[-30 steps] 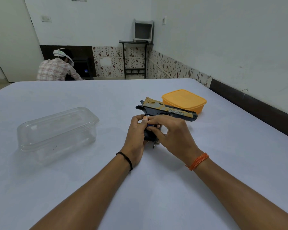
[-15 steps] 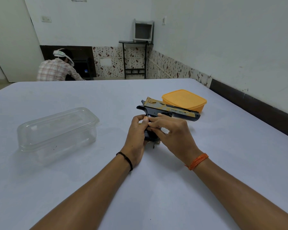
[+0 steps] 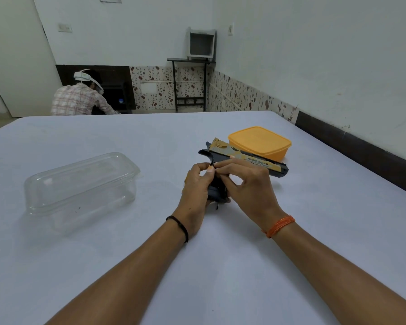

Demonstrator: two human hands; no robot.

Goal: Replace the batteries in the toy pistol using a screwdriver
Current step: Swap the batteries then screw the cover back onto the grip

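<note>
The toy pistol (image 3: 246, 158), black with a gold slide, stands on its grip on the white table (image 3: 197, 266), barrel pointing right. My left hand (image 3: 196, 184) curls round the left side of the black grip. My right hand (image 3: 246, 184) wraps the grip from the right, its thumb and forefinger pinching at the top of the grip beside my left thumb. The lower end of the grip shows between my palms. No screwdriver or battery is visible; my hands hide most of the grip.
A clear lidded plastic box (image 3: 80, 186) sits to the left. An orange lidded container (image 3: 259, 141) lies just behind the pistol's barrel. A person in a checked shirt (image 3: 80, 99) crouches beyond the far table edge. A wall runs along the right.
The pistol has tilted slightly, its barrel end dropping a little to the right. My fingertips have shifted upward on the grip; both hands stay in the same place.
</note>
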